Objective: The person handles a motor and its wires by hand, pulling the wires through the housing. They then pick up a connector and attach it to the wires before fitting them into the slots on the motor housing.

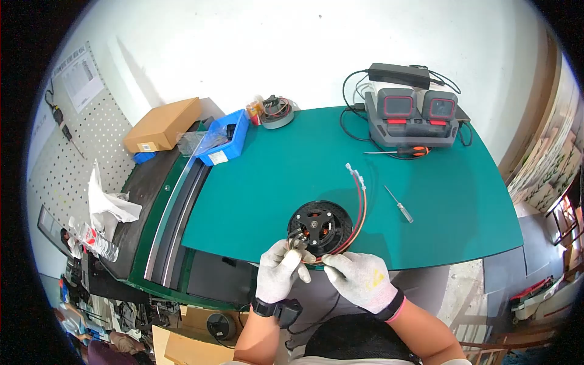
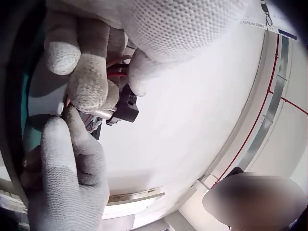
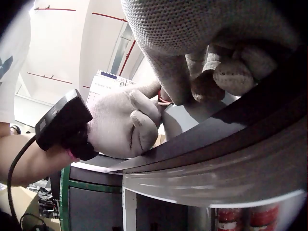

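A round black motor (image 1: pixel 313 213) with copper windings lies near the table's front edge. Red and orange wires (image 1: pixel 364 210) curve up along its right side to white terminals (image 1: pixel 349 166). Both hands wear whitish knit gloves. At the motor's lower left, my left hand (image 1: pixel 278 274) pinches the wires between thumb and fingers. A small black plastic part (image 2: pixel 127 107) with a silvery cylinder shows beside those fingers in the left wrist view. Close on the right, my right hand (image 1: pixel 365 281) pinches the same wires at the motor's front. The fingers largely hide the gripped stretch.
A small clear-handled screwdriver (image 1: pixel 399 205) lies right of the wires. Behind it are an orange-handled screwdriver (image 1: pixel 413 151) and a grey double charger (image 1: pixel 413 131). A blue bin (image 1: pixel 240 137), another motor part (image 1: pixel 278 119) and a cardboard box (image 1: pixel 163 125) stand at the back left.
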Available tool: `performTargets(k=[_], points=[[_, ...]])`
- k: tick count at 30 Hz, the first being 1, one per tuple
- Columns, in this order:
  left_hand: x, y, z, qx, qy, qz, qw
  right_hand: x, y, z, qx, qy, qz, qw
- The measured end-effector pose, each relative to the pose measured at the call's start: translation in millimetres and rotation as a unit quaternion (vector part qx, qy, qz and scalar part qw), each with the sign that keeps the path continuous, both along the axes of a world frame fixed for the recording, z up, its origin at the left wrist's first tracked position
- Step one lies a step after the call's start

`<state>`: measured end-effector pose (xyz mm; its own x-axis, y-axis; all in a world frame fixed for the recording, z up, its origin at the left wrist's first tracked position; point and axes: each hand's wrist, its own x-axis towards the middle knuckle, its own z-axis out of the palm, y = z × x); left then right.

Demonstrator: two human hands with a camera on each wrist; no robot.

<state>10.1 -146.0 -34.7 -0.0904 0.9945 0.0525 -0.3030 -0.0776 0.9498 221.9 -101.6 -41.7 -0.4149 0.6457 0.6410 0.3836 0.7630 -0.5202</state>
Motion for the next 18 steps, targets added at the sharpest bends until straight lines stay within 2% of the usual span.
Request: performTargets(k=[5, 11, 18], points=[[1, -1, 1, -0.008, 0.032, 0.01, 0.999, 2, 0, -3, 0.01, -0.007, 0.004, 1.0], [-2, 0, -5, 0.005, 0.029, -0.006, 1.0, 11, -4, -2, 0.042, -0.088, 0.001, 0.995], [-2, 0, -6, 0.006, 0.001, -0.014, 1.0, 15, 1, -10, 0.037, 0.015, 0.034, 0.999]])
